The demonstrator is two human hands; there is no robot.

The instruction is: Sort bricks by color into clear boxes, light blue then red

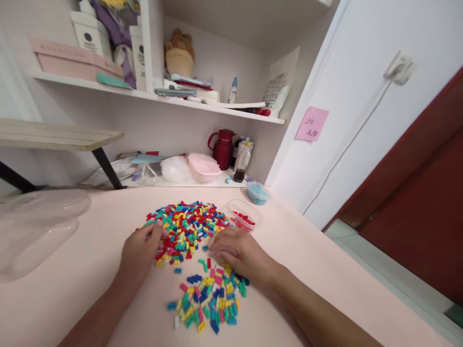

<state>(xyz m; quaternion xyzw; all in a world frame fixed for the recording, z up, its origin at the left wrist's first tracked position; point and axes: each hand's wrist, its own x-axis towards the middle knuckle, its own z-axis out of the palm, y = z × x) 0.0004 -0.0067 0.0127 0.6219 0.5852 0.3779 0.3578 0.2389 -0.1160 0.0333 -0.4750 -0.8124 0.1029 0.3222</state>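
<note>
A large heap of small coloured plastic blocks (191,221) lies on the pink tabletop, in red, blue, green and yellow. Nearer to me is a smaller, looser group of similar blocks (213,299). My left hand (146,243) rests at the heap's left edge, fingers bent together; whatever is between the fingertips is hidden. My right hand (237,250) is curled over the gap between the heap and the smaller group, with thumb and fingers close together and their contents out of sight. Just beyond it stands a clear round tub (238,206) with red blocks inside.
A lidded tub of light-blue pieces (257,193) stands at the table's back right corner. Clear plastic containers (39,231) lie on the left. Along the back are a pink box (204,167), a dark red jug (223,149) and a bottle (242,163), beneath a shelf (170,100).
</note>
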